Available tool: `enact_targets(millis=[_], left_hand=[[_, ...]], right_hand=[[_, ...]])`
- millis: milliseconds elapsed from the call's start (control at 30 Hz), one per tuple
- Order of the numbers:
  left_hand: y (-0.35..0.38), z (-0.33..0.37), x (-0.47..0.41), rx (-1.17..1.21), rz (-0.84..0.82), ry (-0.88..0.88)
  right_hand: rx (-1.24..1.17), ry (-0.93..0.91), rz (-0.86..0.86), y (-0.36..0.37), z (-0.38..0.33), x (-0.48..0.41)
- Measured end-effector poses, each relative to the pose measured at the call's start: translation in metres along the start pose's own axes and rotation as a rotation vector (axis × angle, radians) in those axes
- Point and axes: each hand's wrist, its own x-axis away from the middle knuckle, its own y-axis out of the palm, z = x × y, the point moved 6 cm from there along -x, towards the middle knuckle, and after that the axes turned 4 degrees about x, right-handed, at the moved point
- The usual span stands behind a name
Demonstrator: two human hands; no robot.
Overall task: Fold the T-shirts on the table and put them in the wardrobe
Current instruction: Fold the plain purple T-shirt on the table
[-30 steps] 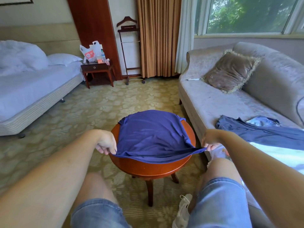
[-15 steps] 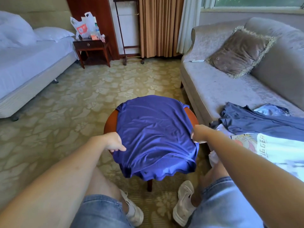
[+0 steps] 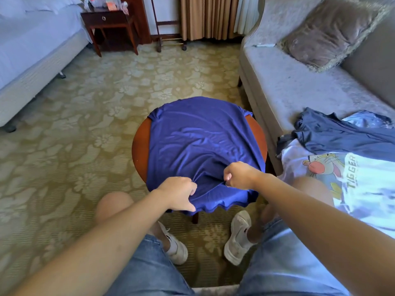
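Note:
A blue T-shirt (image 3: pixel 198 137) lies spread over a small round wooden table (image 3: pixel 140 146), its hem hanging over the near edge. My left hand (image 3: pixel 178 193) pinches the fabric near the hem on the left. My right hand (image 3: pixel 239 175) grips a bunch of the same fabric a little to the right. Both hands are close together over the near part of the shirt. On the sofa at my right lie a dark blue garment (image 3: pixel 342 133) and a white printed T-shirt (image 3: pixel 363 184).
A grey sofa (image 3: pixel 288 86) with a brown cushion (image 3: pixel 329 33) runs along the right. A bed (image 3: pixel 32 50) stands at the left, a dark nightstand (image 3: pixel 109 24) behind it. Patterned carpet (image 3: pixel 85 124) surrounds the table. My knees and white shoes are under the table's near edge.
My hands, earlier wide apart holding the hem stretched, let the shirt down on the table and moved inward. Both now grip fabric near the middle of the near edge.

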Motion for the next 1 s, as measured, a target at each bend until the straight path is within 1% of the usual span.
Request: enact_targets(millis=[133, 233, 367, 467, 500, 600, 633, 667, 700, 767, 800, 833, 900, 1000], left_hand=[[0.000, 0.003, 0.016, -0.118, 0.105, 0.069], [-0.001, 0.007, 0.027, -0.158, 0.126, 0.059], [-0.004, 0.001, 0.036, 0.032, 0.094, -0.027], [0.004, 0.001, 0.043, 0.123, -0.004, -0.075], [0.009, 0.002, 0.045, 0.133, -0.050, -0.072], [0.025, 0.004, 0.047, 0.207, -0.238, -0.080], [0.026, 0.001, 0.046, 0.239, -0.256, -0.110], [0.021, -0.005, 0.043, 0.263, -0.216, -0.153], [0.012, -0.013, 0.038, 0.264, -0.122, -0.196], [-0.010, -0.034, 0.027, 0.208, 0.101, -0.274], [-0.018, -0.043, 0.022, 0.207, 0.182, -0.294], [-0.025, -0.051, 0.017, 0.237, 0.241, -0.308], [-0.032, -0.066, 0.000, 0.313, 0.280, -0.336], [-0.028, -0.085, -0.030, 0.393, 0.231, -0.418]], right_hand=[[0.015, 0.001, 0.003, -0.004, -0.002, 0.018], [0.015, -0.007, -0.017, -0.004, -0.006, 0.032], [0.035, -0.013, -0.067, 0.002, -0.011, 0.044], [0.038, -0.013, -0.119, 0.009, -0.014, 0.050], [0.053, -0.019, -0.182, 0.015, -0.016, 0.051], [0.137, 0.015, -0.533, 0.042, -0.020, 0.061], [0.132, 0.045, -0.602, 0.044, -0.019, 0.062], [0.103, 0.063, -0.582, 0.039, -0.018, 0.057], [0.078, 0.073, -0.472, 0.027, -0.015, 0.047], [0.093, 0.108, -0.135, -0.006, -0.005, 0.027], [0.116, 0.123, 0.000, -0.019, 0.001, 0.018], [0.123, 0.126, 0.073, -0.029, 0.002, 0.012], [0.050, 0.129, 0.119, -0.037, 0.005, -0.007], [-0.071, 0.162, 0.077, -0.030, 0.014, -0.037]])
